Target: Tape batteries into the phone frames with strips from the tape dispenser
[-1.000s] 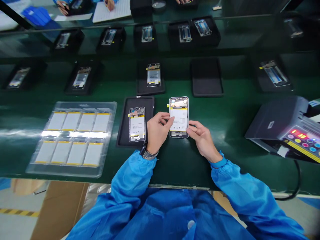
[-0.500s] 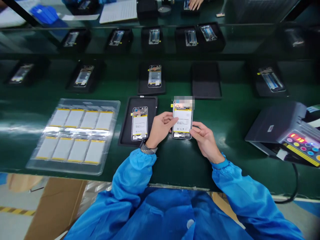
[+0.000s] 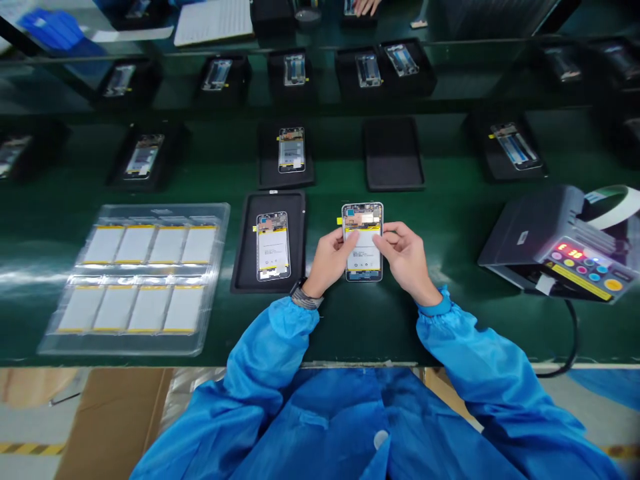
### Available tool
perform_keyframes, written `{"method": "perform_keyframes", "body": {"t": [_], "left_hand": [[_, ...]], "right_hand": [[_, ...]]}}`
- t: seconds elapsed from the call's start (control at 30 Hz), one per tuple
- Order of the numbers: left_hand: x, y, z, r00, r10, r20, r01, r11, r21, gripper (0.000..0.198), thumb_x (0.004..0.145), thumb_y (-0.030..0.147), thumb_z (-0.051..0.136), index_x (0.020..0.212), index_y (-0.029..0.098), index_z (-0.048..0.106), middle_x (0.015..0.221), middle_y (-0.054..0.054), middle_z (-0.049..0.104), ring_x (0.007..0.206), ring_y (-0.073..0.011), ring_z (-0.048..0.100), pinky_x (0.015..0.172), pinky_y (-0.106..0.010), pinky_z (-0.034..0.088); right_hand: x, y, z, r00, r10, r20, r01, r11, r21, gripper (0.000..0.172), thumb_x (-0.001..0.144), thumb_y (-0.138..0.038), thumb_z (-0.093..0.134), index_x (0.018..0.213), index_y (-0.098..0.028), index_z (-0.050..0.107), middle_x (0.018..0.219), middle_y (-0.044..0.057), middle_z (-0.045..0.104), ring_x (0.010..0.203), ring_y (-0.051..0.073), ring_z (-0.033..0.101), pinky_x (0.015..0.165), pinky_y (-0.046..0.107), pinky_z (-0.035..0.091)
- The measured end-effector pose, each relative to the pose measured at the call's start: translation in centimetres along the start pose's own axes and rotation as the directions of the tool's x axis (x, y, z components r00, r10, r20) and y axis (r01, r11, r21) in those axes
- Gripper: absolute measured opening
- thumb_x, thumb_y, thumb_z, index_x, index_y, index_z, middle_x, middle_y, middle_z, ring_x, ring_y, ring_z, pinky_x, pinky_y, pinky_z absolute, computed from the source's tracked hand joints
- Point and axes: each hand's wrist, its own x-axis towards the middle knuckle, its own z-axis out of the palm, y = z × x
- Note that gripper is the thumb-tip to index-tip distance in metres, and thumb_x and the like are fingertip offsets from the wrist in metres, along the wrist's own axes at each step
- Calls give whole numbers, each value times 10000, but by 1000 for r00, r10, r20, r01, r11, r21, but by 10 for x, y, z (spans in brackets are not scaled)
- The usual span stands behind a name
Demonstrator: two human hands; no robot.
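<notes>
An opened smartphone (image 3: 363, 257) with its circuit board and white battery exposed is held between my two hands. My left hand (image 3: 327, 262) grips its left edge, the thumb lying on the battery. From the other side my right hand (image 3: 406, 259) grips the right edge, its thumb pressed on the battery's upper right. A small yellow tab sticks out at the phone's upper left. Just left of my left hand, a second opened phone (image 3: 273, 250) with a battery in it lies in a black tray (image 3: 241, 270).
At left lies a clear plastic tray (image 3: 214, 287) of several white batteries. A grey tape dispenser (image 3: 530, 233) with a lit display stands at right. Black trays with opened phones line the belt beyond, one bare tray (image 3: 393, 157) among them. A co-worker's hand (image 3: 367, 7) shows at the top.
My right hand has moved up along the phone's edge, and its thumb now presses on the battery. The phone sits straighter. The trays along the belt have shifted left in view.
</notes>
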Motion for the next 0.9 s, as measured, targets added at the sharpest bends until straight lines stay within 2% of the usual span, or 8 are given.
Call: {"method": "perform_keyframes", "body": {"t": [0.17, 0.33, 0.5, 0.7, 0.9], "left_hand": [[-4, -5, 7, 999, 27, -46, -28, 1000, -14, 493, 815, 588, 756, 1034, 151, 690, 972, -72, 762, 805, -189, 709, 741, -302, 575], [-9, -8, 14, 982, 93, -166, -80, 993, 84, 393, 835, 525, 747, 928, 147, 692, 874, -54, 735, 767, -169, 664, 674, -259, 537], [-9, -7, 16, 960, 143, -239, -92, 972, 214, 338, 879, 486, 716, 828, 153, 682, 731, -9, 640, 652, -127, 549, 583, -234, 426], [-8, -9, 15, 959, 149, -241, -84, 962, 261, 279, 883, 423, 714, 840, 149, 694, 718, -5, 630, 638, -122, 523, 583, -235, 406], [-10, -11, 15, 956, 154, -249, -73, 949, 307, 316, 893, 463, 710, 844, 151, 700, 742, -16, 657, 655, -129, 544, 593, -234, 427]], "right_hand": [[1, 1, 9, 998, -12, -57, 8, 998, -60, 450, 793, -639, 788, 835, -241, 582, 634, -17, 667, 563, 162, 613, 513, 284, 491], [-1, 4, 11, 997, -28, -73, 24, 998, -66, 450, 815, -611, 790, 806, -235, 543, 595, -30, 635, 500, 128, 546, 462, 253, 417], [-7, 10, 13, 998, -44, -55, 38, 993, -109, 447, 849, -614, 757, 798, -237, 522, 604, -27, 630, 499, 124, 534, 455, 250, 397], [-9, 15, 14, 997, -36, -69, 27, 992, -125, 446, 861, -622, 736, 801, -238, 518, 620, -24, 632, 507, 125, 541, 467, 253, 397], [-9, 17, 13, 992, -83, -92, 66, 982, -175, 434, 866, -607, 739, 792, -235, 528, 602, -29, 601, 497, 118, 509, 457, 252, 355]]}}
